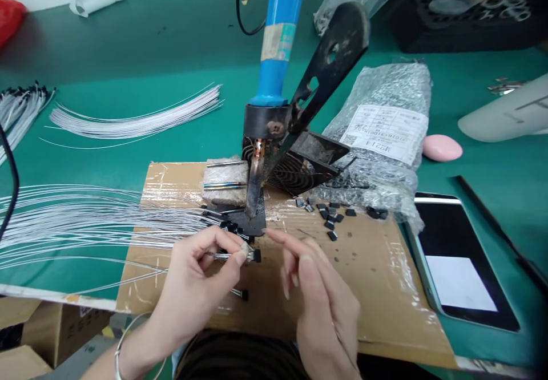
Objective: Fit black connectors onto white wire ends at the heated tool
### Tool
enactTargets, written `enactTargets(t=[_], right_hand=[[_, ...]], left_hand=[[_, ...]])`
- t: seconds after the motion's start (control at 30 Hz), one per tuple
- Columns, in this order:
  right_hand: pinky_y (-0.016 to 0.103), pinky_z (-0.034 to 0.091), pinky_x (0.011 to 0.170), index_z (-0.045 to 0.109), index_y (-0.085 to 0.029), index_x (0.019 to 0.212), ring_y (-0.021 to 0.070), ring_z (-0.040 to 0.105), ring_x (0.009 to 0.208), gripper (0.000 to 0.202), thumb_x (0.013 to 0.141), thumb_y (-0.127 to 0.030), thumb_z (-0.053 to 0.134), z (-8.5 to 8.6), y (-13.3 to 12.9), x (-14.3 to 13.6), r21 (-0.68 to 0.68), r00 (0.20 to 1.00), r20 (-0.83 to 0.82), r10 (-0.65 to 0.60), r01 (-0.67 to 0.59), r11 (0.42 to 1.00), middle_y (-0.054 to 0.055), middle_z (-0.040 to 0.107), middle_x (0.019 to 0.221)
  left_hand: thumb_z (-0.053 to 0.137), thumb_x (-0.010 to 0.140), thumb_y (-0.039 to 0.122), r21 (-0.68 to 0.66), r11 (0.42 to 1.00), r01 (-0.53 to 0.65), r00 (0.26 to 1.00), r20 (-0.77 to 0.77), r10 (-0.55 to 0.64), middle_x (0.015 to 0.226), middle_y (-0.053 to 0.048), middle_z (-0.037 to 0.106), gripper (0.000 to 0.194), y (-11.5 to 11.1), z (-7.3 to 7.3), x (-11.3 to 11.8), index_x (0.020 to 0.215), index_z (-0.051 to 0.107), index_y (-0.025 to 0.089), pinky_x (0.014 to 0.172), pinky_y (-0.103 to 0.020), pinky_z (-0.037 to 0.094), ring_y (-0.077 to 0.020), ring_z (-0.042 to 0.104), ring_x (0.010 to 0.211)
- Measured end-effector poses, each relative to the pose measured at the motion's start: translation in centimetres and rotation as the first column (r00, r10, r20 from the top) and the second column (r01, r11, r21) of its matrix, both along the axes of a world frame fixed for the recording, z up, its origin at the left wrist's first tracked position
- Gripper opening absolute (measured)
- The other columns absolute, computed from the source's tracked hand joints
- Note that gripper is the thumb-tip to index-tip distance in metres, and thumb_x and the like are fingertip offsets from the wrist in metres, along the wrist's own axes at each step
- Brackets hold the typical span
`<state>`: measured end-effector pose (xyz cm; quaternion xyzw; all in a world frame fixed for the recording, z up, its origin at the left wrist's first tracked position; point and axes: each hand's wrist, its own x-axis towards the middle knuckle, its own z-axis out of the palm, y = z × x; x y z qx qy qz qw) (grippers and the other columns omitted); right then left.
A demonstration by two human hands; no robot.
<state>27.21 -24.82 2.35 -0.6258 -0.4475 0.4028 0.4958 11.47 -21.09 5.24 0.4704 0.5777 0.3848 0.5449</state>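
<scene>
My left hand (205, 288) pinches thin white wires between thumb and forefinger. A small black connector (256, 255) sticks out past the fingertips at the wires' end. My right hand (319, 294) hovers just to the right, index finger stretched toward the connector and thumb apart; I see nothing held in it. Above both hands a blue-handled soldering iron (276, 49) stands in a black bracket, its tip (253, 197) pointing down at a dark plate (258, 223). Several wires (166, 220) with black ends lie left of the tip.
Cardboard (377, 288) covers the work spot. Loose black connectors (329, 214) lie on it near a black fan (295, 169) and a pale block (225, 181). A bubble-wrap package (385, 117) and a phone (466, 266) are at right. A wire bundle (137, 120) lies back left.
</scene>
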Motion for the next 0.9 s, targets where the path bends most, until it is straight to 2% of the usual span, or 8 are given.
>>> enactTargets(t=[0.17, 0.27, 0.33, 0.4, 0.5, 0.6, 0.73, 0.9], right_hand=[[0.029, 0.047, 0.065, 0.062, -0.028, 0.138, 0.0144, 0.053, 0.055, 0.032, 0.112, -0.034, 0.045, 0.9, -0.5, -0.2, -0.021, 0.991, 0.133, 0.003, 0.0, 1.0, -0.006, 0.062, 0.068], [0.028, 0.048, 0.063, 0.063, -0.027, 0.11, 0.0137, 0.054, 0.056, 0.015, 0.109, -0.029, 0.048, 1.2, -0.2, 0.3, 0.052, 0.974, 0.224, 0.026, -0.039, 0.998, -0.005, 0.06, 0.068], [0.027, 0.047, 0.061, 0.056, -0.025, 0.087, 0.0133, 0.053, 0.057, 0.018, 0.105, -0.023, 0.054, 1.0, 0.1, 0.8, 0.108, 0.958, 0.278, 0.075, -0.109, 0.988, -0.004, 0.054, 0.069], [0.026, 0.05, 0.063, 0.052, -0.025, 0.08, 0.0139, 0.057, 0.064, 0.023, 0.101, -0.018, 0.059, 0.8, 0.5, 1.2, 0.162, 0.948, 0.296, 0.12, -0.174, 0.971, -0.002, 0.056, 0.074], [0.029, 0.057, 0.082, 0.056, -0.024, 0.082, 0.0186, 0.071, 0.091, 0.02, 0.1, -0.017, 0.062, 0.7, 0.6, 1.0, 0.18, 0.971, 0.212, 0.114, -0.154, 0.972, 0.005, 0.071, 0.1], [0.037, 0.058, 0.101, 0.057, -0.025, 0.081, 0.0241, 0.075, 0.116, 0.023, 0.104, -0.024, 0.06, 1.0, 0.5, 0.3, 0.097, 0.996, 0.041, 0.083, -0.087, 0.992, 0.008, 0.077, 0.124], [0.035, 0.063, 0.1, 0.058, -0.025, 0.08, 0.0247, 0.08, 0.115, 0.025, 0.104, -0.027, 0.062, 1.4, 0.5, -0.3, 0.007, 0.991, -0.112, 0.072, -0.072, 0.997, 0.009, 0.081, 0.126], [0.035, 0.064, 0.1, 0.056, -0.025, 0.077, 0.0254, 0.081, 0.112, 0.025, 0.101, -0.024, 0.064, 1.3, 1.0, -0.2, 0.008, 0.992, -0.119, 0.051, -0.05, 0.999, 0.01, 0.083, 0.124]], left_hand=[[0.074, 0.085, 0.016, 0.024, 1.0, -0.016, 0.999, -0.034, 0.016, 0.082, -0.004, 0.078, 0.014, 0.5, 0.0, 0.2, 0.072, 0.071, 0.018, 0.068, -0.024, 0.054, -0.016, 0.071, 0.074], [0.073, 0.085, 0.015, 0.052, 0.999, -0.011, 0.999, -0.045, 0.013, 0.08, -0.004, 0.078, 0.014, 0.8, 0.0, 0.2, 0.071, 0.07, 0.018, 0.067, -0.024, 0.054, -0.0161, 0.071, 0.073], [0.072, 0.084, 0.016, 0.056, 0.998, -0.006, 0.998, -0.064, 0.01, 0.079, -0.004, 0.078, 0.014, 1.1, 0.1, 0.2, 0.07, 0.07, 0.018, 0.066, -0.024, 0.053, -0.0162, 0.071, 0.073], [0.072, 0.083, 0.017, 0.055, 0.998, 0.002, 0.997, -0.082, 0.002, 0.079, -0.005, 0.079, 0.014, 1.3, 0.2, 0.2, 0.07, 0.07, 0.018, 0.063, -0.023, 0.051, -0.0157, 0.069, 0.071], [0.072, 0.083, 0.019, 0.042, 0.999, -0.001, 0.995, -0.103, 0.005, 0.08, -0.005, 0.079, 0.013, 1.5, 0.2, 0.1, 0.071, 0.07, 0.017, 0.059, -0.022, 0.048, -0.0144, 0.067, 0.068], [0.071, 0.083, 0.018, 0.036, 0.999, -0.01, 0.996, -0.09, 0.014, 0.08, -0.005, 0.079, 0.012, 1.8, 0.2, 0.3, 0.072, 0.07, 0.017, 0.063, -0.022, 0.05, -0.0139, 0.068, 0.069], [0.071, 0.083, 0.016, 0.049, 0.999, -0.019, 0.998, -0.055, 0.022, 0.079, -0.004, 0.078, 0.012, 2.2, 0.3, 0.5, 0.071, 0.069, 0.017, 0.066, -0.021, 0.052, -0.0137, 0.069, 0.071], [0.071, 0.083, 0.014, 0.066, 0.997, -0.033, 0.999, -0.016, 0.034, 0.076, -0.002, 0.077, 0.014, 2.7, 0.5, 0.6, 0.07, 0.069, 0.018, 0.067, -0.02, 0.054, -0.0133, 0.07, 0.072]])
